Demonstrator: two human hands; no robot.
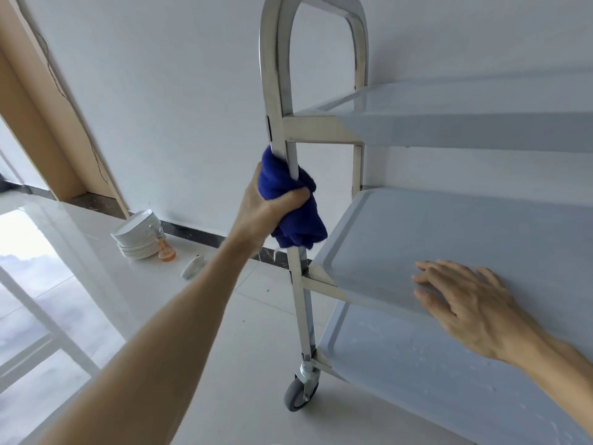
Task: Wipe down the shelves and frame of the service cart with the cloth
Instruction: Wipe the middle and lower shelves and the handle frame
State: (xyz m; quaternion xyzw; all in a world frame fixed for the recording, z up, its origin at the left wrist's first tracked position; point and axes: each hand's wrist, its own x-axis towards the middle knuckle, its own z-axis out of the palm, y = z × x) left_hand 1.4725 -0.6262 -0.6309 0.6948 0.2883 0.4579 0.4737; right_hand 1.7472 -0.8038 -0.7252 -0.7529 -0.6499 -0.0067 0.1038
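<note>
we see the left hand (pixel 266 207) gripping a blue cloth (pixel 290 200) wrapped around the near left upright of the service cart's frame (pixel 276 75), between the top shelf (pixel 449 123) and the middle shelf (pixel 449 239). the right hand (pixel 471 303) lies flat, fingers straight and spread, on the near edge of the middle shelf. the bottom shelf (pixel 433 374) sits below, with a caster wheel (pixel 300 395) at its left corner. far left on the floor (pixel 224 348): a stack of white plates (pixel 136 234), an orange bottle (pixel 166 248), and a small white object (pixel 193 267), possibly a dish.
</note>
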